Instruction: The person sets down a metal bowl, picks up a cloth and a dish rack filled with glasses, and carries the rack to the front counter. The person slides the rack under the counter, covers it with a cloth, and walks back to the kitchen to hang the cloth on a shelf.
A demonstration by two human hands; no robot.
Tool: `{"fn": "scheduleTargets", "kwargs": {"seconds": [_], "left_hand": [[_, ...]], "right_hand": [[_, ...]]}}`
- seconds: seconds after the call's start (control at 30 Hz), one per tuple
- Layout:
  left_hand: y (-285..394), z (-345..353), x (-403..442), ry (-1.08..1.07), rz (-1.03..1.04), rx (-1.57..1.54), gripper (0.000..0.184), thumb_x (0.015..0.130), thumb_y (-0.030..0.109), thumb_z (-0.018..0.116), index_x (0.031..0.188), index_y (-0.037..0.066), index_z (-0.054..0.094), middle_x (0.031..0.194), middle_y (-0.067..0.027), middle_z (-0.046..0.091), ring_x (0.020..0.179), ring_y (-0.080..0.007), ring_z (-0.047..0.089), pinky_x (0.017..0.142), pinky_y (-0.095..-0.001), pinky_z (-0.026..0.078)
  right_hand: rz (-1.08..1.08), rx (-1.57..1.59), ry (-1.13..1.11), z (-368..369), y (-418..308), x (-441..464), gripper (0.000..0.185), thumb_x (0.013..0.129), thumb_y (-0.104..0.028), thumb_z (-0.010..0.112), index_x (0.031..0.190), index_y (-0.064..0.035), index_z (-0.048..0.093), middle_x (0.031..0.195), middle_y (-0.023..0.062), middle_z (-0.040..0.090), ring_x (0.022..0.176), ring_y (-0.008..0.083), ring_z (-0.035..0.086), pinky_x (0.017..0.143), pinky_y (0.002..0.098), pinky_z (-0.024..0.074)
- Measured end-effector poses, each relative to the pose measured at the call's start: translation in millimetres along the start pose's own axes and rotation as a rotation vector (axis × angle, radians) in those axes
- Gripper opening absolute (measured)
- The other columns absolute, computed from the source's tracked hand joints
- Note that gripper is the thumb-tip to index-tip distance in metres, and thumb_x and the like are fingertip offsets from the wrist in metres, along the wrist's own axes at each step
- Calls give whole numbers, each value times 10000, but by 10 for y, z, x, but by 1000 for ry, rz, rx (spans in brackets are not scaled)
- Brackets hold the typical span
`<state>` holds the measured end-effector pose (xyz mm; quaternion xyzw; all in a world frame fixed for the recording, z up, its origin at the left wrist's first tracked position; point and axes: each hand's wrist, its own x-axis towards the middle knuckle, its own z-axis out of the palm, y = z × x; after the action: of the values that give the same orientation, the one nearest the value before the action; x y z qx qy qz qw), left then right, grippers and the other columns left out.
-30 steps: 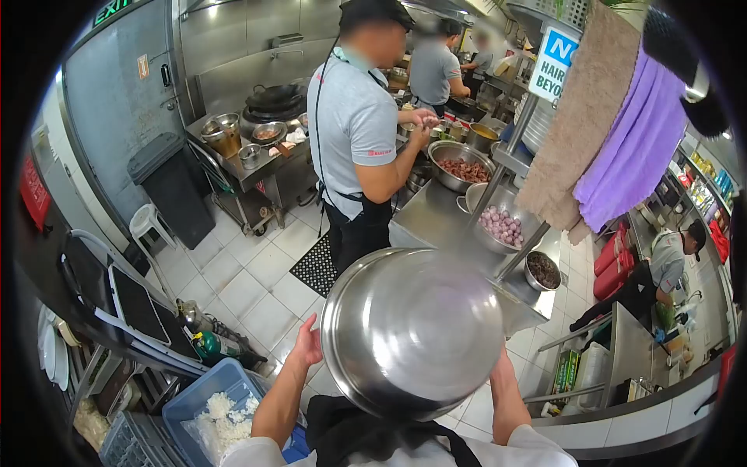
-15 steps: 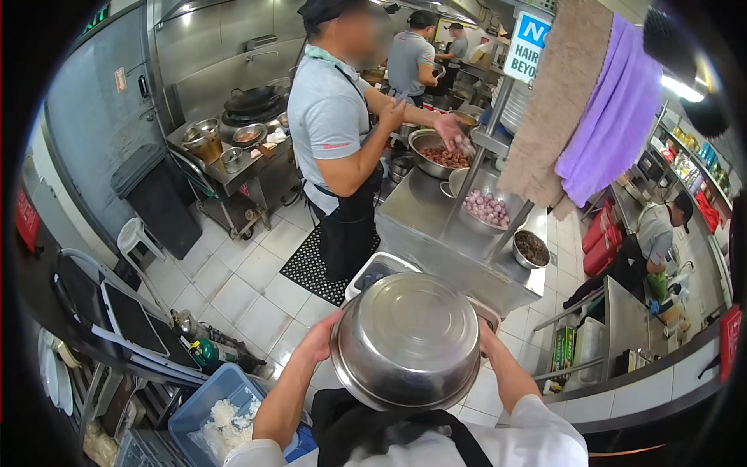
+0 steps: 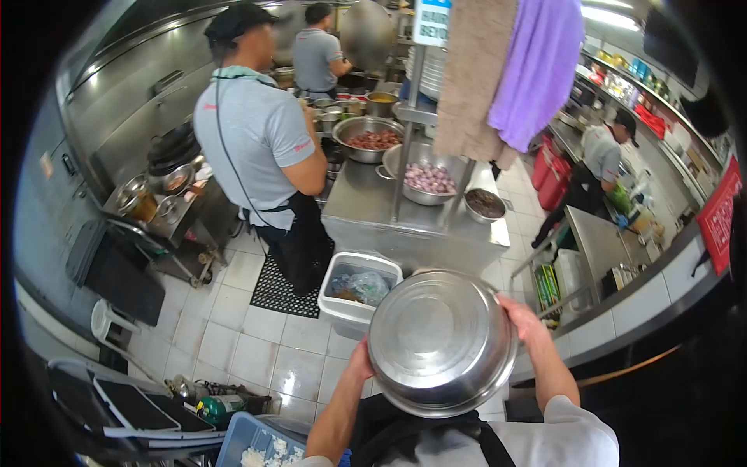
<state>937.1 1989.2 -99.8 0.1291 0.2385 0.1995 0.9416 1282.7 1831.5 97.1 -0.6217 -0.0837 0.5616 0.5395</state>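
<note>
A large stainless steel basin [image 3: 432, 323] is held in front of my body with its round base facing me. My left hand [image 3: 360, 362] grips the left side of its rim, and my right hand [image 3: 524, 317] grips the right side. Fingers of both hands are partly hidden behind the rim. Just beyond the basin, to its left, stands a white bin [image 3: 348, 310] with crumpled plastic bags [image 3: 364, 286] inside.
A steel counter [image 3: 354, 198] ahead carries a bowl of reddish meat [image 3: 373, 140], a colander of small onions [image 3: 428, 179] and a bowl of dark food [image 3: 485, 205]. A co-worker [image 3: 261, 124] stands left of it. A blue crate [image 3: 241, 436] lies at lower left.
My view has turned right, and the basin has moved with my hands, still gripped at both sides. The nearby co-worker has turned away and drawn the outstretched hand back from the bowls.
</note>
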Motion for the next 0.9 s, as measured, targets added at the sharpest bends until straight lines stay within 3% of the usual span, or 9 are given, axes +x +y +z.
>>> {"fn": "scheduleTargets", "kwargs": {"seconds": [0.07,0.17,0.27,0.37,0.47,0.53,0.67,0.77,0.9], "left_hand": [[-341,105,388,-26,-98,12,527,979,426,367,1321,46,495,1290,-130,562,1187,-287,535,1009,-470,428],[-572,622,614,-41,-300,22,535,971,443,366,1294,44,516,1297,-123,554,1174,-277,540,1007,-459,430],[-729,753,1053,-154,-483,44,522,954,442,387,1247,45,557,1239,-117,592,1111,-272,575,969,-452,451],[-698,1291,1215,-72,-680,127,431,904,351,523,1172,24,607,1092,-119,661,950,-259,641,901,-426,493],[-1063,1399,1556,53,-602,536,335,851,274,603,1064,18,635,976,-119,681,849,-244,659,839,-420,515],[-1205,1768,1734,74,-951,620,246,836,228,611,981,31,628,913,-116,676,820,-242,659,796,-415,523],[-1613,2196,2047,97,-1096,638,148,788,242,646,824,99,648,723,-19,662,610,-164,630,591,-318,523],[-1801,2366,2302,7,-1010,508,207,804,183,628,960,47,637,834,-76,683,720,-207,664,671,-365,548],[-2119,2203,2905,20,-859,327,343,825,107,593,1133,-39,559,1008,-168,662,888,-274,670,812,-433,550]], "right_hand": [[-121,13,119,-93,-263,-362,349,974,-323,521,1112,-16,614,952,74,682,777,147,654,708,310,553],[-284,-350,84,-28,-764,-1129,333,972,-326,542,966,-14,658,799,-9,661,686,83,603,625,261,506],[-485,-758,-66,-680,-873,-1289,285,961,-299,564,941,-38,676,728,20,666,628,110,608,569,283,483],[-824,-1120,-469,-762,-1069,-1600,199,904,-261,617,843,-74,646,646,104,612,565,257,595,537,360,466],[-977,-1389,-477,-1174,-1166,-1600,225,888,-280,619,801,-72,612,584,99,565,520,302,558,508,412,443],[-845,-1544,-549,-1548,-1330,-1526,170,861,-250,635,883,-82,639,669,81,589,679,273,593,667,386,475],[-959,-1381,-411,-2404,-1641,-1306,158,834,-245,633,826,-88,646,837,39,595,1004,225,543,899,376,379],[-940,-1432,-267,-2920,-1872,-1100,155,814,-246,648,825,-92,664,864,18,577,1049,215,515,946,360,356],[-1011,-1362,-225,-3451,-2124,-528,173,791,-267,681,860,-109,684,1156,40,559,1285,268,380,1084,418,246]]}}
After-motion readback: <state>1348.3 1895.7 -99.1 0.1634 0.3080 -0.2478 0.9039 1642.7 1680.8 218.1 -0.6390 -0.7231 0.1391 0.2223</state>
